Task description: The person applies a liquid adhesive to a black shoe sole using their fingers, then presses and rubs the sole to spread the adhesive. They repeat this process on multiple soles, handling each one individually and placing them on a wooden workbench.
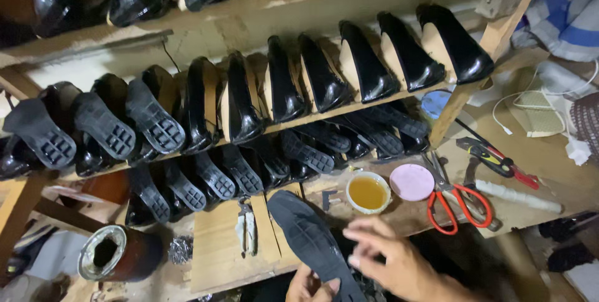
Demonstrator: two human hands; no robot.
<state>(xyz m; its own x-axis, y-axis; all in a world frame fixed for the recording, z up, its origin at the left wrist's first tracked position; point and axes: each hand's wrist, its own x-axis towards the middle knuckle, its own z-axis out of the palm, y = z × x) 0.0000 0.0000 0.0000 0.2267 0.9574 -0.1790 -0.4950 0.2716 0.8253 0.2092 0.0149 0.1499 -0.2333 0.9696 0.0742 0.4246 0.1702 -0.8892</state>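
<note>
Here the left hand grips a black sole from below; the right hand, open, should press evenly along it.

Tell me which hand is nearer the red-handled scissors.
Right. The right hand hovers just below-left of the red-handled scissors; the left hand is farther left, holding the black sole.

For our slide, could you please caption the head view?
Left hand holds a black shoe sole, right hand beside it, below shelves of black shoes.

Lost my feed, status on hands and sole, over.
Left hand grips black sole from below. Right hand open, fingers at its edge. Glue cup and scissors nearby, nothing blocking.
</note>
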